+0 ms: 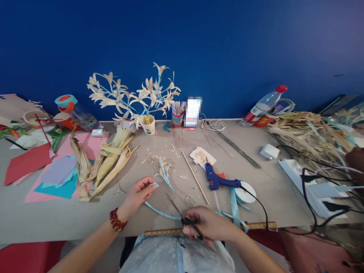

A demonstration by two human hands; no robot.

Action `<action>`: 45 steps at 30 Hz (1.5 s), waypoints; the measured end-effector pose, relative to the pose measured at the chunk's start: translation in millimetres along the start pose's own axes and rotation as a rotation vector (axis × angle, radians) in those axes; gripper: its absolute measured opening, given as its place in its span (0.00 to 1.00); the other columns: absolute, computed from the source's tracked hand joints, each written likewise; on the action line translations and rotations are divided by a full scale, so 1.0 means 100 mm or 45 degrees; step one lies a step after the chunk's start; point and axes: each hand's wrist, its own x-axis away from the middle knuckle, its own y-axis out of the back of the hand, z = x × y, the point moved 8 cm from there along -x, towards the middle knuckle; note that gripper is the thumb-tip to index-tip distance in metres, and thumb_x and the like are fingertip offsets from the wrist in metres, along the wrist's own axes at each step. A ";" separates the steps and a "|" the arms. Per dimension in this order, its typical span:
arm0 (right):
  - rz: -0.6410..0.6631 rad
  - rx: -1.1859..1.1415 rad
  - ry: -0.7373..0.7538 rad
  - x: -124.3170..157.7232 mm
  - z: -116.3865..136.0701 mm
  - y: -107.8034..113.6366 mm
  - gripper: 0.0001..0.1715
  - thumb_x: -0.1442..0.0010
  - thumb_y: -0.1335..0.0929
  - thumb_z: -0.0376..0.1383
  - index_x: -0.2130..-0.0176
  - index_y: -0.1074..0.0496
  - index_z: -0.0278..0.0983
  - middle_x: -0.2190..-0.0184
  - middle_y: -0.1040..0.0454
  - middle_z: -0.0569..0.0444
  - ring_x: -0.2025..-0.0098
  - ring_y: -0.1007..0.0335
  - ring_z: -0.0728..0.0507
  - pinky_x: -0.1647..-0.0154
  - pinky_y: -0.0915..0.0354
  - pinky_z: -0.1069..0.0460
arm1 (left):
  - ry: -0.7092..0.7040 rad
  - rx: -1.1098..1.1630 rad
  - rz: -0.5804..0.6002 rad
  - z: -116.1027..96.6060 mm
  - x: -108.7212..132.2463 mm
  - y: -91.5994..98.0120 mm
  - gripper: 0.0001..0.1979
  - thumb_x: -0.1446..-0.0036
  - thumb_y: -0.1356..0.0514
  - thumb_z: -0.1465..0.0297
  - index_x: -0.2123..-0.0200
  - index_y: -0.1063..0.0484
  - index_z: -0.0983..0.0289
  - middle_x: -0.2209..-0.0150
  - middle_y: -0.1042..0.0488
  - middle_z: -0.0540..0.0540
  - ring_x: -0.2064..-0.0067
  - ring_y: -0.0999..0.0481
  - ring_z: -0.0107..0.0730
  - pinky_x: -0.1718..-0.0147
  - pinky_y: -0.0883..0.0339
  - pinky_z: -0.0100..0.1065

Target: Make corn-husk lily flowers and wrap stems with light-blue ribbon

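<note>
We look down at a grey worktable [42, 225] where two bare hands work near its front edge. The left hand [138, 194], a red beaded bracelet [117, 220] at its wrist, pinches a pale blue ribbon tip [154, 185] between thumb and fingers. The right hand [205, 224], nearer to us, grasps black-handled scissors [186, 222]. Their blades slant forward and to the left, with the points just short of the pinched ribbon tip and a little to its right; the blades are too fine for us to tell whether they are parted. Between the hands, a long blue ribbon strand [163, 214] lies mainly left to right, sagging in a shallow curve from below the left hand to the scissors' pivot. So the pinched ribbon tip lies ahead and to the left of the right hand, while the strand's right end is closest to that hand. We cannot tell whether tip and strand are one piece. Beyond the left hand, near it, rests a blue-wrapped stem [165, 172] among pale shavings. To the right of it lie a wooden stick [195, 178], a blue glue gun [214, 180] and, farther right, a ribbon roll [247, 192].
</note>
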 end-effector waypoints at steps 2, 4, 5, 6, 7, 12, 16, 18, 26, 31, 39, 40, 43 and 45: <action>0.082 -0.012 0.009 0.05 -0.03 0.01 0.31 0.54 0.26 0.58 0.70 0.33 0.35 0.77 0.32 0.60 0.83 0.41 0.54 0.87 0.48 0.61 | -0.184 -0.277 -0.166 -0.14 0.03 0.18 0.10 0.42 0.40 0.61 0.65 0.29 0.62 0.78 0.35 0.47 0.77 0.38 0.25 0.80 0.50 0.25; 0.193 -0.044 0.001 0.11 -0.06 0.01 0.33 0.58 0.25 0.59 0.69 0.31 0.35 0.76 0.31 0.59 0.82 0.41 0.54 0.87 0.45 0.61 | -0.367 -0.565 -0.307 -0.30 0.08 0.33 0.10 0.42 0.41 0.64 0.59 0.26 0.61 0.67 0.28 0.53 0.68 0.30 0.32 0.76 0.42 0.27; 0.244 -0.054 -0.006 0.14 -0.08 0.01 0.34 0.60 0.25 0.59 0.69 0.31 0.35 0.76 0.31 0.59 0.81 0.41 0.54 0.87 0.44 0.60 | -0.425 -0.695 -0.343 -0.35 0.09 0.38 0.12 0.42 0.42 0.65 0.56 0.26 0.60 0.62 0.27 0.55 0.64 0.28 0.35 0.74 0.39 0.27; 0.275 -0.055 -0.014 0.18 -0.09 0.02 0.35 0.61 0.24 0.60 0.69 0.31 0.34 0.76 0.31 0.58 0.81 0.40 0.53 0.87 0.44 0.60 | -0.457 -0.811 -0.358 -0.38 0.10 0.41 0.13 0.42 0.43 0.66 0.54 0.26 0.59 0.58 0.27 0.56 0.63 0.27 0.36 0.73 0.37 0.28; 0.281 -0.052 -0.018 0.21 -0.11 0.04 0.35 0.62 0.24 0.60 0.70 0.31 0.34 0.76 0.31 0.58 0.81 0.40 0.53 0.87 0.45 0.60 | -0.478 -0.916 -0.365 -0.39 0.11 0.42 0.14 0.41 0.44 0.66 0.52 0.27 0.58 0.55 0.29 0.57 0.62 0.27 0.36 0.72 0.35 0.30; 0.149 -0.004 0.057 0.38 -0.05 0.27 0.37 0.65 0.24 0.61 0.72 0.33 0.34 0.77 0.30 0.57 0.80 0.40 0.53 0.82 0.43 0.59 | -0.789 -1.258 -0.585 -0.58 0.28 0.26 0.10 0.41 0.43 0.67 0.58 0.25 0.61 0.50 0.32 0.61 0.51 0.30 0.46 0.53 0.35 0.43; 0.151 0.110 0.126 0.58 0.09 0.35 0.37 0.65 0.25 0.63 0.75 0.33 0.35 0.78 0.31 0.57 0.79 0.39 0.52 0.78 0.42 0.57 | -0.841 -1.268 -0.341 -0.54 0.29 -0.24 0.09 0.39 0.43 0.67 0.71 0.27 0.60 0.65 0.27 0.57 0.60 0.28 0.40 0.58 0.37 0.39; 0.124 0.105 0.188 0.63 0.19 0.38 0.40 0.68 0.27 0.67 0.77 0.36 0.36 0.78 0.31 0.56 0.79 0.39 0.51 0.77 0.42 0.56 | -0.774 -1.223 -0.227 -0.46 0.24 -0.42 0.11 0.37 0.44 0.67 0.72 0.28 0.60 0.69 0.28 0.55 0.65 0.29 0.37 0.64 0.38 0.35; -1.159 0.784 0.152 0.35 0.61 0.90 0.24 0.44 0.31 0.53 0.75 0.37 0.38 0.79 0.32 0.57 0.76 0.36 0.48 0.77 0.51 0.55 | -0.685 -1.262 -0.256 -0.33 0.13 -0.49 0.10 0.35 0.47 0.69 0.69 0.29 0.61 0.67 0.29 0.54 0.63 0.29 0.37 0.64 0.38 0.35; -1.361 1.125 0.005 0.02 0.81 0.97 0.16 0.43 0.30 0.48 0.64 0.31 0.38 0.71 0.23 0.52 0.69 0.26 0.42 0.74 0.47 0.54 | -0.695 -1.287 -0.273 -0.30 0.14 -0.45 0.11 0.35 0.48 0.69 0.68 0.29 0.61 0.67 0.29 0.54 0.64 0.28 0.37 0.65 0.37 0.34; -1.232 1.323 -0.025 -0.33 1.02 0.95 0.12 0.42 0.33 0.38 0.57 0.30 0.38 0.57 0.25 0.46 0.61 0.25 0.40 0.68 0.40 0.52 | -0.754 -1.159 -0.339 -0.31 0.14 -0.37 0.11 0.35 0.48 0.67 0.68 0.29 0.61 0.68 0.29 0.53 0.68 0.28 0.34 0.68 0.37 0.31; -1.206 1.325 -0.019 -0.35 1.03 0.95 0.11 0.42 0.32 0.38 0.58 0.29 0.38 0.56 0.26 0.47 0.62 0.25 0.41 0.68 0.40 0.52 | -0.764 -1.131 -0.350 -0.32 0.15 -0.35 0.11 0.35 0.48 0.67 0.67 0.29 0.61 0.69 0.29 0.53 0.69 0.28 0.33 0.68 0.37 0.31; -1.114 1.323 0.017 -0.37 1.04 0.92 0.11 0.45 0.30 0.40 0.61 0.27 0.38 0.58 0.26 0.48 0.63 0.25 0.41 0.68 0.40 0.52 | -0.795 -1.045 -0.381 -0.35 0.19 -0.31 0.10 0.35 0.48 0.68 0.68 0.29 0.61 0.69 0.29 0.53 0.69 0.27 0.33 0.69 0.37 0.30; -1.084 1.322 0.062 -0.34 1.05 0.86 0.13 0.45 0.29 0.41 0.60 0.27 0.39 0.57 0.26 0.50 0.62 0.26 0.42 0.66 0.39 0.52 | -0.802 -1.000 -0.402 -0.35 0.21 -0.27 0.10 0.35 0.48 0.68 0.68 0.29 0.61 0.69 0.29 0.52 0.70 0.28 0.32 0.70 0.37 0.29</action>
